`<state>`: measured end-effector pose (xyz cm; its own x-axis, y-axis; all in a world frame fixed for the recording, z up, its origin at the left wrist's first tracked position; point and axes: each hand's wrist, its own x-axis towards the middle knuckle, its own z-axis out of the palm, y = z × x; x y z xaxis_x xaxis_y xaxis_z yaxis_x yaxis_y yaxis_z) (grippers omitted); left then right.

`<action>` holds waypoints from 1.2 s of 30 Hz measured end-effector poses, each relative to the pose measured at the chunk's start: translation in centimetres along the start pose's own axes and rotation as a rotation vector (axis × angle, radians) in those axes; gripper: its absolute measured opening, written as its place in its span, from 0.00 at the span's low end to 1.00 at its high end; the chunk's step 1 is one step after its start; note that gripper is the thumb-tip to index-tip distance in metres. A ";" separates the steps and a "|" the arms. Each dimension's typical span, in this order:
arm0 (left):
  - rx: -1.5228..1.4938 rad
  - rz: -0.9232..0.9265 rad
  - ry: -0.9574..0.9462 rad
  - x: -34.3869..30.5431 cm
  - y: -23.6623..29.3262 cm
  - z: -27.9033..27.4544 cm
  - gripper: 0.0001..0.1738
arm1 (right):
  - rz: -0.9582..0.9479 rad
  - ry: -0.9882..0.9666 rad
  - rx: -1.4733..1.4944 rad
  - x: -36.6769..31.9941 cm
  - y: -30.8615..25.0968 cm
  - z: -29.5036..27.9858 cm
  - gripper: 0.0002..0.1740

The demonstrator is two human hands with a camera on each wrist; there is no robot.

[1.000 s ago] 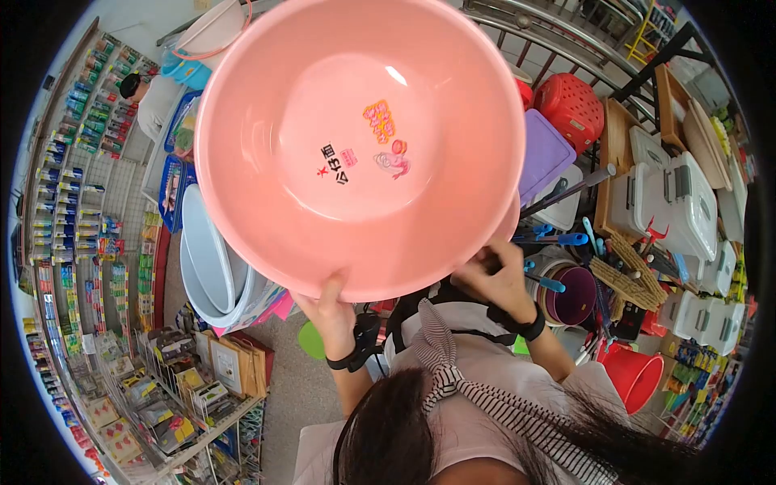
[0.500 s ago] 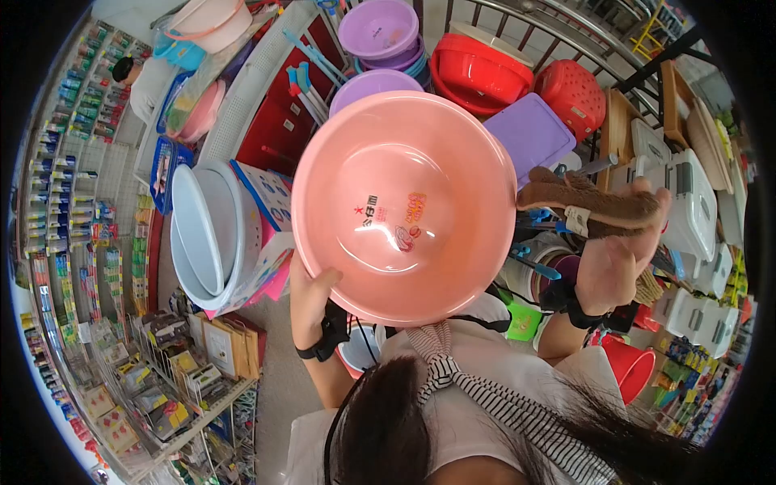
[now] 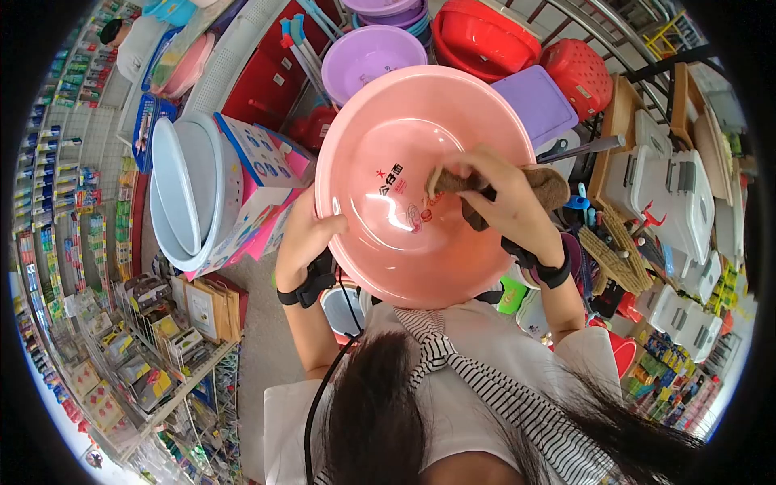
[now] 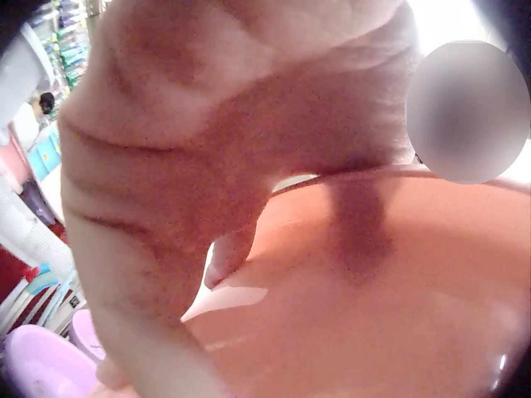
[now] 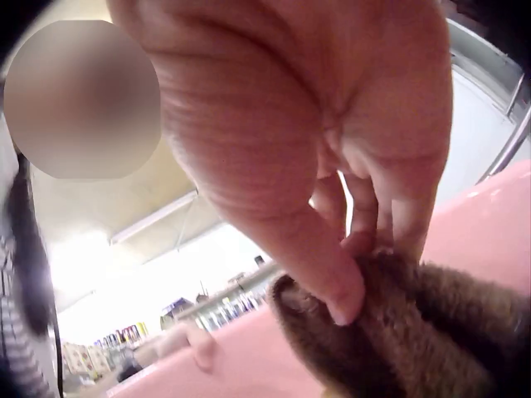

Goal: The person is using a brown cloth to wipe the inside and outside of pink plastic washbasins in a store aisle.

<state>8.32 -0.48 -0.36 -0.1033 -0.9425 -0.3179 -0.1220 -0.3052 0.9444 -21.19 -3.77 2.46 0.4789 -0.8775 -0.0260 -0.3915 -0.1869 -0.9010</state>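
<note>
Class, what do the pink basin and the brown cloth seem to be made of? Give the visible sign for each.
Pink basin: probably smooth, glossy plastic; bright highlights lie on its even-coloured inner wall.

Brown cloth: a soft, matte textile, perhaps microfibre or terry; its fuzzy pile shows beside the fingers, though the exact fibre cannot be told.

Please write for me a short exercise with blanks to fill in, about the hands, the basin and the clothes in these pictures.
The left hand grips the ____ of the large pink basin.
The cloth is held by the fingers of the ____ hand.
The colour of this cloth is ____.
The person's tie has a pattern of black and white ____.

Missing words, in order: rim; right; brown; stripes.
</note>
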 end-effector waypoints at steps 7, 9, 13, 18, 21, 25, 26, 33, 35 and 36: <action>-0.009 -0.085 0.012 0.0 0.0 0.0 0.31 | 0.007 -0.378 -0.598 -2.4 8.1 1.4 0.30; 0.001 -0.075 -0.005 0.2 -0.1 -0.1 0.30 | 0.102 -0.395 -0.621 -2.1 8.6 2.7 0.29; -0.031 -0.046 -0.051 0.8 -0.4 0.3 0.30 | 0.148 -0.369 -1.005 -1.3 9.4 7.4 0.16; -0.009 -0.038 -0.028 0.9 -0.2 1.2 0.31 | -0.063 -0.576 -1.158 -0.6 7.9 10.6 0.05; 0.028 -0.031 -0.046 1.2 -0.1 1.3 0.31 | -0.189 -0.520 -1.053 -1.4 6.9 11.5 0.03; 0.056 -0.027 -0.045 1.2 -0.5 1.2 0.31 | -0.361 -0.381 -0.779 -1.4 8.3 10.9 0.03; 0.046 -0.001 -0.051 1.1 -0.7 1.1 0.31 | -0.336 -0.354 -0.702 -1.3 8.6 10.6 0.02; -0.011 0.009 -0.020 0.3 -1.6 1.9 0.32 | 0.019 -0.467 -0.854 -0.9 9.5 9.6 0.03; 0.014 -0.006 -0.016 0.3 -1.3 2.1 0.31 | -0.033 -0.490 -0.786 -0.7 9.1 9.8 0.03; 0.065 -0.002 -0.021 0.4 -0.8 2.2 0.31 | -0.090 -0.511 -0.719 -0.4 8.9 10.1 0.04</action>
<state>6.19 -0.34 -1.45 -0.1241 -0.9385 -0.3221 -0.1858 -0.2969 0.9366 -16.93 -0.58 -9.92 0.7568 -0.5739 -0.3129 -0.6520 -0.6292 -0.4231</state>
